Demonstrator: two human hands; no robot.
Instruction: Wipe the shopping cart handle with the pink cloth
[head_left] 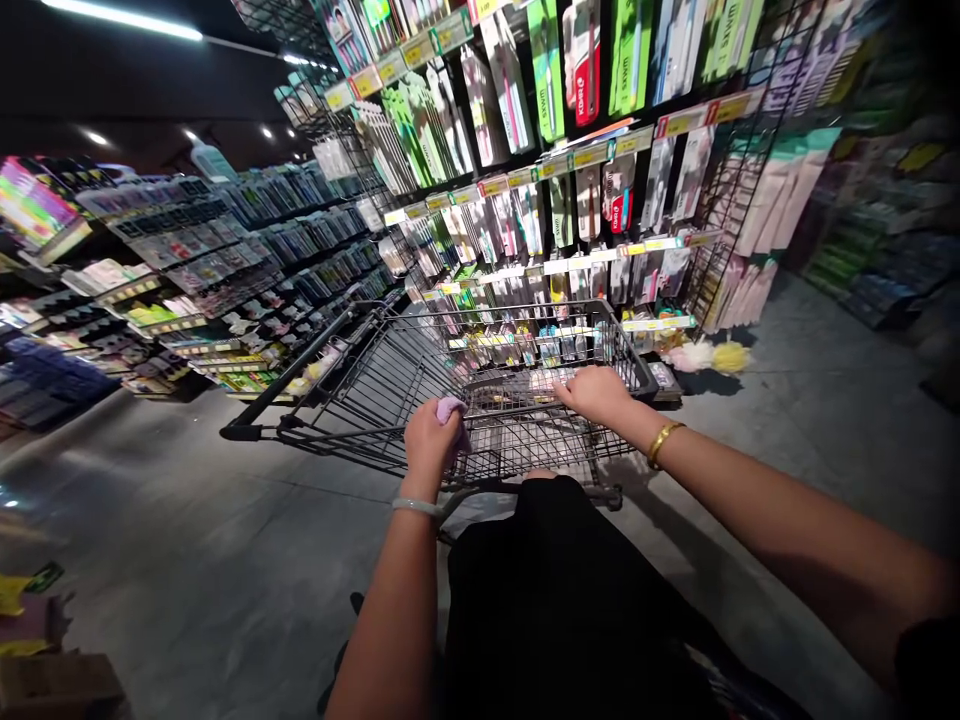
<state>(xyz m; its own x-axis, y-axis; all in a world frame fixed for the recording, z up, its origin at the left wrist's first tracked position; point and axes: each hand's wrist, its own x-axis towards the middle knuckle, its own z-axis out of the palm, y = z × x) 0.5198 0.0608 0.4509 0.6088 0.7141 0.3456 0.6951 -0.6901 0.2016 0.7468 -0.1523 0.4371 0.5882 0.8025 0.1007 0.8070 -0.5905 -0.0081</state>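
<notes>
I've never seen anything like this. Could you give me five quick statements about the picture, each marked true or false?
1. The left hand holds a lilac cloth-like item. True.
2. The shopping cart is bright red. False: the shopping cart is dark, black or grey.
3. Shelves hung with packaged goods stand beyond the shopping cart. True.
4. The gold-coloured bracelet is on the left arm. False: the gold-coloured bracelet is on the right arm; the left wears a pale bangle.
5. The right hand is at the shopping cart. True.
</notes>
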